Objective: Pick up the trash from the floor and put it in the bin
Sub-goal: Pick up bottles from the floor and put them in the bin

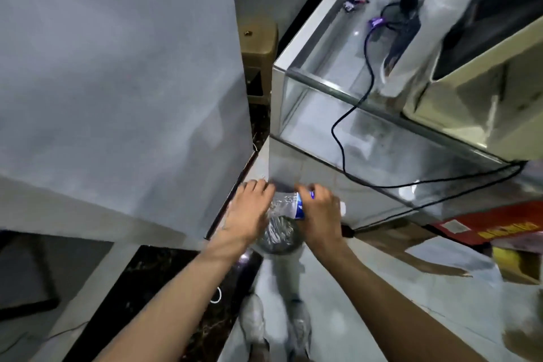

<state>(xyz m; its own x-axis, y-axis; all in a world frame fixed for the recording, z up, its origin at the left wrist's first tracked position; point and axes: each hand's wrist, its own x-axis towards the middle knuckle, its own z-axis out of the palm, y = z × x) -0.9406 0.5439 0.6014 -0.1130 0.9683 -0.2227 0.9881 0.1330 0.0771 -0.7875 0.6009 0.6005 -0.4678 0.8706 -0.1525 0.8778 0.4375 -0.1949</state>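
A: Nearest, at the bottom centre of the frame, two pale shoes (276,329) stand on the floor (367,303). What sits just above them?

B: The bin (277,236), round, with a shiny liner, right between the two forearms. The bottle (286,206) hangs directly over its mouth.

A: Who has the bottle?

B: The right hand (318,211). Its fingers (305,189) are curled round the blue-labelled end. The left hand (249,209) lies against the clear end; its fingers look fairly straight, but I cannot tell whether they clasp it.

A: Which way does the bottle run?

B: Roughly across the frame, from one hand to the other, so wider than it is tall over the opening. My guess is that it only has to drop straight down.

A: Any room to move?

B: Tight. A grey wall (117,82) closes the left half. To the upper right a glass counter (367,138) edges in just beyond the hands, with a black cable (338,138) trailing over it. Open floor lies to the lower right.
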